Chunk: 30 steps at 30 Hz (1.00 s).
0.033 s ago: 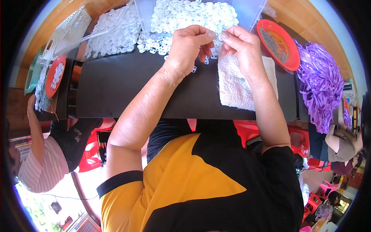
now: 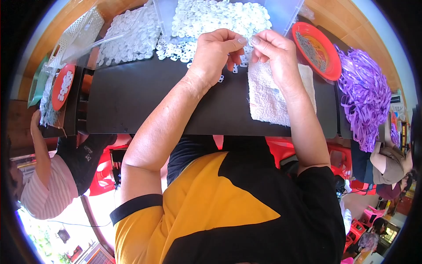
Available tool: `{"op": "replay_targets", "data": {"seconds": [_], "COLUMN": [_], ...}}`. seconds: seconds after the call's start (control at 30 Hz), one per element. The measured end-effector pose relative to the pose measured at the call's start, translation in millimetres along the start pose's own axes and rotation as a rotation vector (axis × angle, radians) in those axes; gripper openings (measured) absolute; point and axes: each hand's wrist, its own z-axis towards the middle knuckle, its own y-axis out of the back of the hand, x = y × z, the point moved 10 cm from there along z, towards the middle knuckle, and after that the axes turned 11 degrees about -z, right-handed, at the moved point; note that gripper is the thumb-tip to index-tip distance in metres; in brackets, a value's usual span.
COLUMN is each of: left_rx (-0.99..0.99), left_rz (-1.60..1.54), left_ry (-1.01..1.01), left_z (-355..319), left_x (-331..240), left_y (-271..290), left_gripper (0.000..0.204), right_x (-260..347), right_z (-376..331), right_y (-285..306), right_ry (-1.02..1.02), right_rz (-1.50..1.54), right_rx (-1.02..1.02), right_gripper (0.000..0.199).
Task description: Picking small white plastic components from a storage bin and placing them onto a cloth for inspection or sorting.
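Observation:
My left hand (image 2: 218,49) and my right hand (image 2: 274,49) are raised over the far part of the dark table, fingertips almost meeting. Each pinches thumb against forefinger; whatever they hold is too small to make out. Behind them is a clear plastic bin (image 2: 293,15) full of small white plastic pieces (image 2: 220,18) with holes. More of these pieces (image 2: 176,50) lie loose in front of the bin, and a few are by my left fingers. Under my right wrist a cream towel (image 2: 269,99) lies spread on the table.
A red bowl (image 2: 332,66) of thin grey pieces stands at the right, beside a heap of purple ribbons (image 2: 365,92). Far left are a white basket (image 2: 85,26) and an orange-red plate (image 2: 57,99) with white pieces. A person in a striped shirt (image 2: 52,189) sits at the left.

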Motion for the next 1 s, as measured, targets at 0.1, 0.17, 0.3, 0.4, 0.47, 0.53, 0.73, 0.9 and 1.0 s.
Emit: {"op": "replay_targets", "data": {"seconds": [0.1,0.17,0.3,0.4,0.47,0.53,0.73,0.9,1.0], "left_rx": [0.009,0.008,-0.009,-0.008,0.005,0.015,-0.178,-0.245,-0.221], "left_rz": [0.052,0.097,0.187,0.188,0.165,0.141,0.033,0.000,0.014], "left_ry": [0.003,-0.003,0.002,0.007,0.005,0.004,-0.082,-0.107,-0.102], "left_z": [-0.7,-0.6,-1.7,-3.0,-2.1,-1.4,3.5,7.8,6.2], "left_x": [-0.4,0.4,3.3,4.0,3.7,0.6,-11.5,-11.2,-9.0], "left_y": [-1.9,-1.8,-0.1,-1.0,-0.5,0.0,30.6,40.8,37.3], "left_gripper": [0.012,0.013,0.014,0.014,0.016,0.019,0.025,0.020,0.021], "right_x": [-0.5,0.8,-1.1,-2.3,-2.6,-0.8,14.8,27.7,28.6], "right_z": [0.2,0.1,-0.4,-0.7,-0.7,-0.1,-7.1,-36.4,-41.5], "right_y": [-1.4,-1.8,-6.6,-6.8,-6.7,-5.8,-15.4,-65.4,-74.4], "right_ry": [0.024,0.039,0.012,0.002,-0.003,0.022,0.221,0.541,0.586], "right_rz": [0.000,0.007,0.017,0.028,0.034,0.007,-0.460,-1.244,-1.300], "right_rx": [-0.004,-0.007,0.033,0.043,0.043,0.038,0.060,0.175,0.183], "right_gripper": [0.016,0.015,0.017,0.017,0.017,0.018,0.016,0.009,0.009]}}
